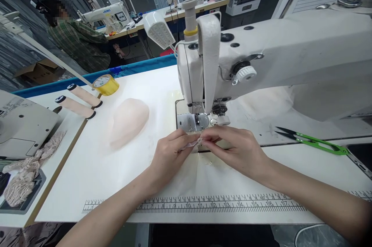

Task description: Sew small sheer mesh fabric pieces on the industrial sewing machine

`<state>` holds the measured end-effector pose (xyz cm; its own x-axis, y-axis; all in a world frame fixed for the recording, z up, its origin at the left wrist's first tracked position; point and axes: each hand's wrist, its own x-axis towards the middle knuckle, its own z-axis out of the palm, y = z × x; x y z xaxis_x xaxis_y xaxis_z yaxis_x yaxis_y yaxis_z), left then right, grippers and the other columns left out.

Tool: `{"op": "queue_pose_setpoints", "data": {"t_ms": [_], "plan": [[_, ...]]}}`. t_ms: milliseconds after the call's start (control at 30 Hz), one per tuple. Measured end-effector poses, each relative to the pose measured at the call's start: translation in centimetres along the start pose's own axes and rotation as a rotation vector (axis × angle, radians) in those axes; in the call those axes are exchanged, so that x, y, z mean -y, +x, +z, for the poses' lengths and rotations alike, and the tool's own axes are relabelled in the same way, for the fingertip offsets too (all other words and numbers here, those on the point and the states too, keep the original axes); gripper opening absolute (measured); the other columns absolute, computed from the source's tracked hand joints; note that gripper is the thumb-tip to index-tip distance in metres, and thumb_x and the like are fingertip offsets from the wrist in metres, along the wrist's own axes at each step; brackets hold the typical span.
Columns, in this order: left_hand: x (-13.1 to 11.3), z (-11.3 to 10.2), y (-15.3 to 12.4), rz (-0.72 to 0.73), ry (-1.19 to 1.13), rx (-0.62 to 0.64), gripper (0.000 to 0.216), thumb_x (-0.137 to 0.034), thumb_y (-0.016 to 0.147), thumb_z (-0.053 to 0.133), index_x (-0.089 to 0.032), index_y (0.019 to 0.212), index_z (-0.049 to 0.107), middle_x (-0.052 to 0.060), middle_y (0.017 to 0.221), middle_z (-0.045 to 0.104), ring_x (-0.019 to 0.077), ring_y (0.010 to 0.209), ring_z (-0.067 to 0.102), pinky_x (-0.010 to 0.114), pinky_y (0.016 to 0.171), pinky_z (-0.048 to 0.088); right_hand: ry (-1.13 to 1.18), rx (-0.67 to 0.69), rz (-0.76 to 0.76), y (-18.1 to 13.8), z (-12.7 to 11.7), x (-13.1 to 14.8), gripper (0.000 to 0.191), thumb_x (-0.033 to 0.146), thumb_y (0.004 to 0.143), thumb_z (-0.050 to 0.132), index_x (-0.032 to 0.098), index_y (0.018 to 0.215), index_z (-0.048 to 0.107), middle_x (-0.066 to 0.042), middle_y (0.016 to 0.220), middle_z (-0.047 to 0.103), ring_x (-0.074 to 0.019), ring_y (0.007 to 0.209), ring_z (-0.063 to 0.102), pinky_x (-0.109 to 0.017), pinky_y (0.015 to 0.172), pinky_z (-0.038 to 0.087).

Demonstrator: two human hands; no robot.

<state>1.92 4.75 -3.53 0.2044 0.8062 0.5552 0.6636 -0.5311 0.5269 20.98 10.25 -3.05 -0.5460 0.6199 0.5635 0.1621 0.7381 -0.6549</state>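
Head view shows the left hand [170, 155] and right hand [241, 151] meeting just before the needle plate [186, 122] of the sewing machine [276, 49], fingers of both pinching a small pale strip [189, 144]. It sits in front of the presser foot [198, 120], apparently not under it, so this looks like handling rather than stitching; any finished seam is too small to tell. One sheer pink piece [130, 123] lies apart on the counter [87, 169], unheld.
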Motion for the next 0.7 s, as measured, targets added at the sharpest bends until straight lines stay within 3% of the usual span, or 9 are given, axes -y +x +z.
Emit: {"op": "queue_pose_setpoints", "data": {"t_ms": [700], "plan": [[-0.04,-0.04,-0.04,-0.007,0.005,0.013,0.016,-0.012,0.092,0.056,-0.017,0.101,0.068,-0.001,0.071,0.053,0.0073,0.058,0.048,0.017,0.049,0.040,0.026,0.035,0.003,-0.01,-0.05,0.08,0.016,0.006,0.088,0.055,0.020,0.094,0.059,0.003,0.081,0.065,-0.0075,0.065,0.059,-0.018,0.059,0.048]]}}
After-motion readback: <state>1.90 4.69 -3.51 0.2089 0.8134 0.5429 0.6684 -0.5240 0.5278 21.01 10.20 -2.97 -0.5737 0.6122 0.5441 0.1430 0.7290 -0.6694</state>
